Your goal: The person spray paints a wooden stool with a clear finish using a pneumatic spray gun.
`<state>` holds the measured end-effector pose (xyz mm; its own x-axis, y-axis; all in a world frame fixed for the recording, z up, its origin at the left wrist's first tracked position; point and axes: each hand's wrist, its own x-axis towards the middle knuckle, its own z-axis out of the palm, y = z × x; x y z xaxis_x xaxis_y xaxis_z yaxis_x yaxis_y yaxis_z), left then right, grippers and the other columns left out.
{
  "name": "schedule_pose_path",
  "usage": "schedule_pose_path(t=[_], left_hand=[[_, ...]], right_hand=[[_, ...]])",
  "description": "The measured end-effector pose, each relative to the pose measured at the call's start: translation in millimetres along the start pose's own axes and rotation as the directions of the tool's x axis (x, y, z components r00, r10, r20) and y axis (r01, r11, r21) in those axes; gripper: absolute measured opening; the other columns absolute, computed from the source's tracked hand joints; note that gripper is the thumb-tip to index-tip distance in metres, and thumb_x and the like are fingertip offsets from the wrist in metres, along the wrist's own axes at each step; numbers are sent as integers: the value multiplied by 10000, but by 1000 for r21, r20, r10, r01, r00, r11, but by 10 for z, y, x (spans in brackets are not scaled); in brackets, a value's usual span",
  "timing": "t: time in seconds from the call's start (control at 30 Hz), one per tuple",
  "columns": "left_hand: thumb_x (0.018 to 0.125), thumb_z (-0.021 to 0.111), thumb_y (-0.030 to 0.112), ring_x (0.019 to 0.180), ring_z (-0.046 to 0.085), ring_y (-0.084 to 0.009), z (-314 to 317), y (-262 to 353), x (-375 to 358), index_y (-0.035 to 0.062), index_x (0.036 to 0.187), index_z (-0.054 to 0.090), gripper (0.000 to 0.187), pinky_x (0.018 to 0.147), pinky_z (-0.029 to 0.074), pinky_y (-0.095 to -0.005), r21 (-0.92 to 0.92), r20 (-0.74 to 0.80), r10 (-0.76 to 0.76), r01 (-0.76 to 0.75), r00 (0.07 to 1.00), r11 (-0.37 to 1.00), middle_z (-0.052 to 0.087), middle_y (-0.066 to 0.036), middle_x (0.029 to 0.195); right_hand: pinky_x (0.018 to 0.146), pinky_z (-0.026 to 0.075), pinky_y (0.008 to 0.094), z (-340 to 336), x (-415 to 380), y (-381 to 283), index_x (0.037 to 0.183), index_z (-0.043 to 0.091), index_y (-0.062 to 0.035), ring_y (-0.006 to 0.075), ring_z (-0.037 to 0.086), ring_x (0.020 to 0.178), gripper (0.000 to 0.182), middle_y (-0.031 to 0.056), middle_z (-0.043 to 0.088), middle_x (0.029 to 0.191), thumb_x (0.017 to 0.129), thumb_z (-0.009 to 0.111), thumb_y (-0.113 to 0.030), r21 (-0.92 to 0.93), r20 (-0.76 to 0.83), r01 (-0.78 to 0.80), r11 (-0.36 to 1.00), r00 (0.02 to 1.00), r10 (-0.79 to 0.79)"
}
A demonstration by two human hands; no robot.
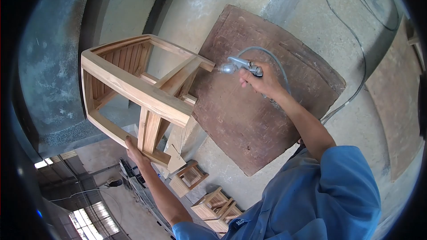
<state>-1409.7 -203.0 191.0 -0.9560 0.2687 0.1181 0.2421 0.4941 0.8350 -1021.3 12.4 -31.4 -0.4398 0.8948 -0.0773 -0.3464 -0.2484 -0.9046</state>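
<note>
My left hand point(135, 152) grips the lower rail of a pale wooden furniture frame point(133, 84), which is held up tilted at the left. Slats line its far side, and crossbars join its legs. In my right hand point(263, 80) is a metal spray gun point(240, 63), its round, shiny front end turned left toward the tip of one of the frame's legs. A small gap lies between the gun and the wood. From the gun, a grey hose point(278, 60) loops over to the right. My fingers partly hide the gun's handle.
A worn brown board point(253, 120) lies beneath the gun. More hose point(356, 35) trails over the concrete floor at the right. Smaller slatted wooden pieces point(218, 206) stand near my body. A blue-grey wall panel point(53, 75) rises at the left, and another board point(393, 93) is at the far right.
</note>
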Motion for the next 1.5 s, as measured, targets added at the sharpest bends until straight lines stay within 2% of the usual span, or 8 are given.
schedule_pose_path(t=[0.13,0.3,0.4,0.53,0.7,0.83,0.97,1.5], left_hand=[[850,636,472,945,636,-281,-5,-26,14,-99,1273,483,727,786,541,-404,-20,0,-14,14,1000,1000,576,-191,1112],[847,637,444,936,631,-274,-17,-59,9,-103,1261,488,703,790,534,-402,-52,-5,17,-18,1000,998,575,-186,1100],[845,636,433,939,628,-272,9,-44,-25,-104,1259,489,693,798,530,-402,-49,-16,1,-2,1000,999,575,-183,1097],[843,637,427,947,624,-273,18,-50,-66,-98,1261,495,686,813,525,-404,-62,-26,18,-19,999,998,577,-177,1099],[833,667,468,959,642,-284,-23,-100,-9,-105,1306,472,768,813,539,-404,-43,-2,17,-17,1000,999,584,-191,1152],[840,672,443,947,645,-282,-41,-180,47,-108,1290,481,737,795,550,-399,-62,-3,39,-39,999,997,588,-195,1131],[870,671,400,905,625,-246,-7,-257,-76,-82,1209,559,600,772,522,-397,-76,-62,62,-67,996,995,629,-154,1024],[929,651,266,794,569,-145,-237,-911,-1418,-28,1056,604,323,718,477,-306,-356,-114,134,-166,984,920,618,-67,894]], right_hand=[[413,438,221,-67,185,178,982,654,-7,83,650,637,414,41,673,740,920,670,-416,-46,-49,-38,998,998,36],[607,494,277,-142,357,391,975,697,-43,101,622,644,352,25,651,732,906,689,-388,-187,-111,-170,967,982,152],[607,495,289,-137,433,683,1048,710,-59,105,628,645,359,34,665,735,896,696,-384,-309,-202,-32,951,979,-33],[606,498,294,-107,378,528,1103,706,-58,105,636,664,361,42,683,755,891,699,-350,-328,-169,-57,943,986,1],[556,467,226,-152,-171,-201,1070,708,-57,81,620,678,263,30,688,783,934,652,-275,-54,68,-165,985,983,169],[502,470,229,-134,-574,-582,1159,630,3,132,663,708,434,66,685,809,948,638,-376,164,203,-78,983,978,43],[498,454,203,-306,-776,-462,1012,692,-49,77,616,677,237,6,696,806,943,649,-272,-75,-10,-120,990,993,119],[419,436,230,-1127,-2107,-322,994,596,-82,155,676,654,365,65,676,783,937,640,-440,-198,-252,-220,955,953,167]])
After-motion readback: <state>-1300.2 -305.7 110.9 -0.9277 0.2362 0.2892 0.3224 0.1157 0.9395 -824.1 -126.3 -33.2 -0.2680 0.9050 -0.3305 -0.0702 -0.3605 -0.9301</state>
